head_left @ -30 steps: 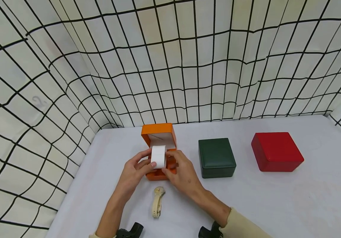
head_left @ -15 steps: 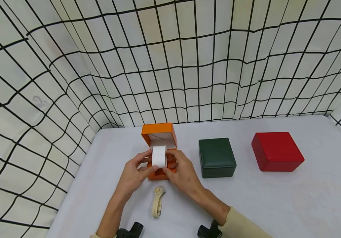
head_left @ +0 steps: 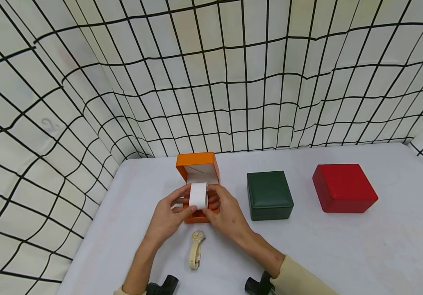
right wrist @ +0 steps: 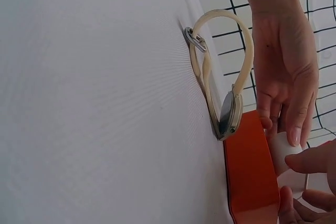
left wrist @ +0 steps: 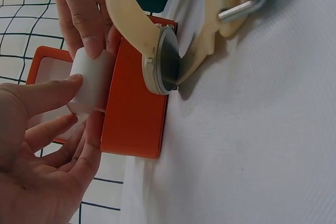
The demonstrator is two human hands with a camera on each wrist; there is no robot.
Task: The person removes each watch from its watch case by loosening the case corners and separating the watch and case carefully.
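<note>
Left hand (head_left: 167, 215) and right hand (head_left: 230, 215) hold a white cushion (head_left: 198, 196) at the open orange box (head_left: 196, 159).
From opposite sides, each has thumb and fingers clamped on the cushion, which is at the mouth of the orange box, before its raised lid; I can't tell how deep it sits. A cream watch (head_left: 195, 252), strap buckled into a loop, lies on the white-covered bench (head_left: 329, 254) in front of that box; right of it stands a closed green box (head_left: 270, 194), and farther right a closed red box (head_left: 345, 187).
</note>
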